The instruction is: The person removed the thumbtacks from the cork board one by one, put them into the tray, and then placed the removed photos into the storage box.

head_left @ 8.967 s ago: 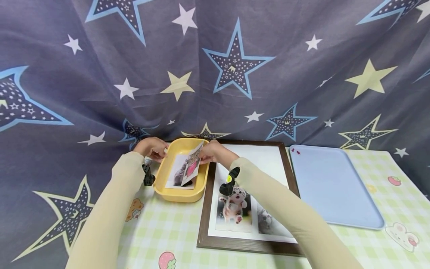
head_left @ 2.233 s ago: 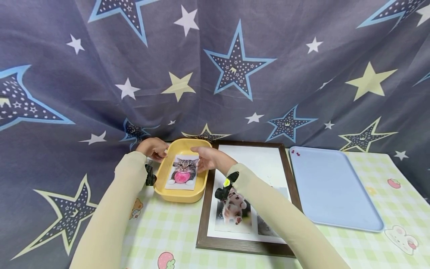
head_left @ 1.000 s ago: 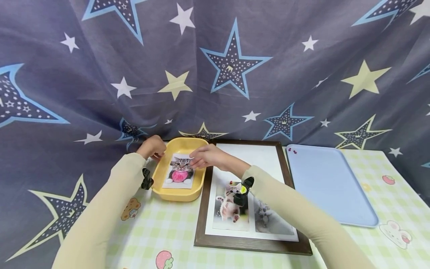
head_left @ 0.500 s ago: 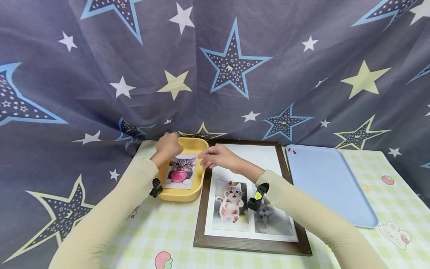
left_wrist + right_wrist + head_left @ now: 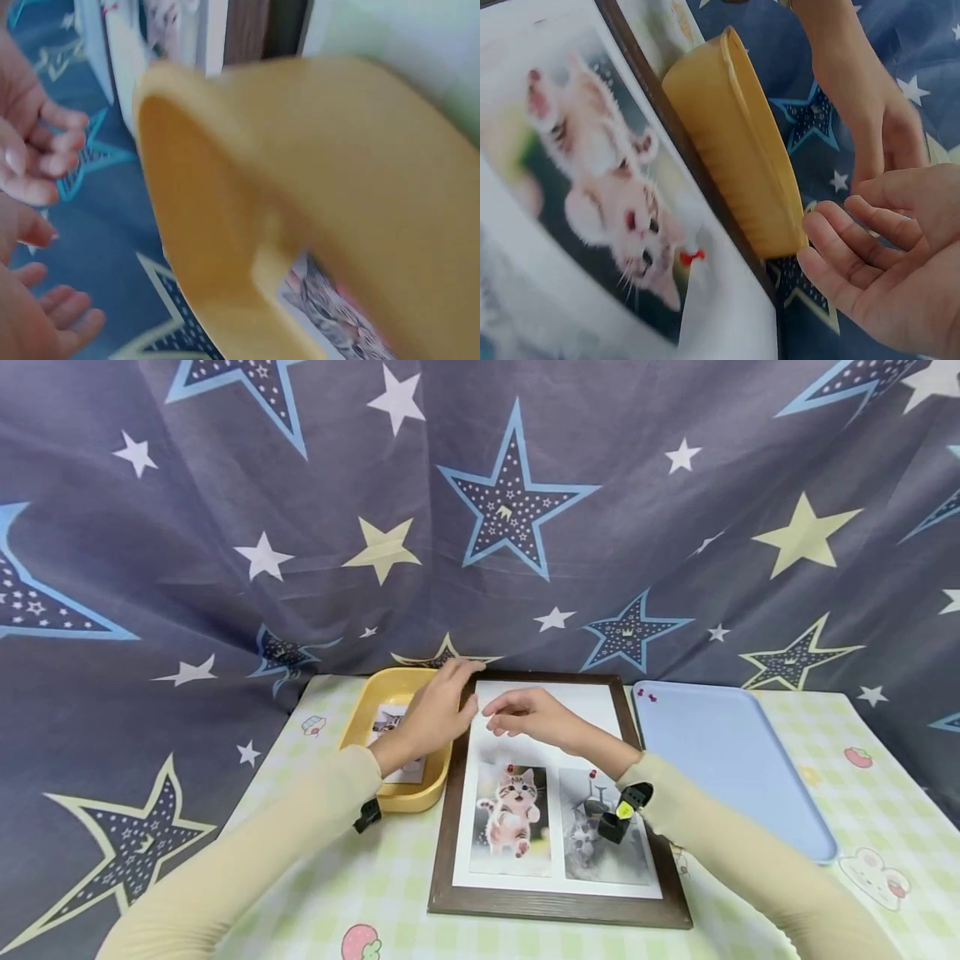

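My left hand (image 5: 435,710) hovers over the right rim of a yellow plastic basin (image 5: 429,795), fingers loosely extended and holding nothing. Facing it, my right hand (image 5: 534,714) hangs above the upper part of a dark-framed white board (image 5: 555,906); its fingers are relaxed, and the right wrist view shows a bare palm (image 5: 900,262). Inside the basin lies a cat photo (image 5: 386,720), partly hidden by my left arm. Two photos stand side by side low on the board: a pink-toned kitten (image 5: 513,827) and a grey cat (image 5: 600,864). Each has a red push pin (image 5: 510,768) at its top.
A pale blue tray (image 5: 720,760) lies right of the board, with two red push pins (image 5: 652,697) at its upper left corner. Beneath everything is a green checked tablecloth (image 5: 300,877). A dark star-patterned curtain (image 5: 487,610) hangs directly behind.
A cat photo lifted in my right hand earlier was laid down in the basin. My left hand has left the basin's left rim and crossed rightward; my right hand has shifted right over the board.
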`<state>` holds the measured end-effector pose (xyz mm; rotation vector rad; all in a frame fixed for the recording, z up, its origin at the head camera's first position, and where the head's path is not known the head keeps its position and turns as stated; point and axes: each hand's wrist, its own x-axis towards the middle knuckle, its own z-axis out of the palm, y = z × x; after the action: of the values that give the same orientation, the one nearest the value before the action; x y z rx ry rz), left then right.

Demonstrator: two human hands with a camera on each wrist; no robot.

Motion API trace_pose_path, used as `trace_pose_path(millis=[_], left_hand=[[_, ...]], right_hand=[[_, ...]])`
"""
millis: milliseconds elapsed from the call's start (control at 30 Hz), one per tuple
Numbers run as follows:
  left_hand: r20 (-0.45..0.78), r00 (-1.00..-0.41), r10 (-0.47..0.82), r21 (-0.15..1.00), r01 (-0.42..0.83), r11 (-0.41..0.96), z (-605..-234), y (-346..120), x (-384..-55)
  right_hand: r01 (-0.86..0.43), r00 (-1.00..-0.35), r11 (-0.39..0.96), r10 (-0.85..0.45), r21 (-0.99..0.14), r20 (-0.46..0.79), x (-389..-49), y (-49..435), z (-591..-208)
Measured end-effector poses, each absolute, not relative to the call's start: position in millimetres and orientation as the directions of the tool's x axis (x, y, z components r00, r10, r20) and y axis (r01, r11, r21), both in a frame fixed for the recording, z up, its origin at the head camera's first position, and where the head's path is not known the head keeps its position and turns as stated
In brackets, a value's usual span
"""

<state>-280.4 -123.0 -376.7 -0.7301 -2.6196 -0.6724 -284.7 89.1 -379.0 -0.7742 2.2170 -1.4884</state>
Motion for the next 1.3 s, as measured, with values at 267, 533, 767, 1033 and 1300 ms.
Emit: trace_pose_path(millis=[267,533,767,1033,1300], left_hand=[[0.563,-0.414,0.715,-0.050,0.847,0.529,-395.9,-98.8,-259.3],[0.412,-0.220,0.884,-0.222,0.917,0.332,-416.3,-92.9,-238.7],[0.311,-0.211,0.927,-0.144,0.953,0.266,-427.3,-94.8,-230.8],[0.076,-0.215,0.974,-0.039,0.975,0.219,-433.5,-96.6,-226.6],[-0.044,-0.237,0.970,0.014,0.971,0.238,-441.9,-100.4,-222.1]], right_hand=[[-0.254,-0.815,0.343,-0.580,-0.905,0.009,-285.0,114.7,-390.8],[-0.255,-0.801,0.349,-0.598,-0.902,-0.005,-286.2,122.0,-403.9],[-0.230,-0.760,0.337,-0.648,-0.913,-0.048,-287.7,122.8,-411.4],[-0.247,-0.723,0.334,-0.688,-0.910,-0.057,-289.4,120.0,-416.9],[-0.228,-0.681,0.377,-0.721,-0.898,-0.129,-292.2,118.1,-431.4]])
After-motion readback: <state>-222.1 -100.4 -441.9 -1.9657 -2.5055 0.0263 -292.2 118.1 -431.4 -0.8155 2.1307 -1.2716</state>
